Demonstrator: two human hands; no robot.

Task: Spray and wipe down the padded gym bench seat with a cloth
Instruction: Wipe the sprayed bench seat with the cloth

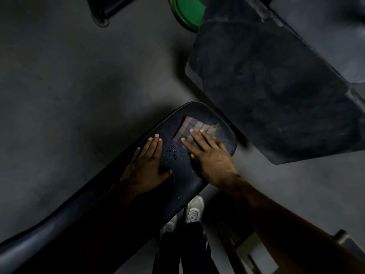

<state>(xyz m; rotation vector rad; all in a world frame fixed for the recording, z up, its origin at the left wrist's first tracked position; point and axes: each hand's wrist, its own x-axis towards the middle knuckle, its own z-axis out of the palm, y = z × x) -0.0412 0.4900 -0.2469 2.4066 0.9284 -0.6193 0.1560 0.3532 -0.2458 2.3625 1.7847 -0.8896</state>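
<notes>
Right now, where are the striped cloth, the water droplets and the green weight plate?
striped cloth (189,128): head view, its bare upper-left part.
water droplets (173,151): head view, cluster's middle.
green weight plate (187,8): head view, its face.

My arms were bare from the wrists back to the lower edges of the frame, with no sleeves, watch or rings showing on my left hand (147,165) at centre or my right hand (210,155) just right of it. My fingernails were short and unpainted. At bottom centre I wore dark trousers (189,252) with a thin pale stripe down one leg, and pale grey-white lace-up trainers (194,210) with patterned uppers.
</notes>
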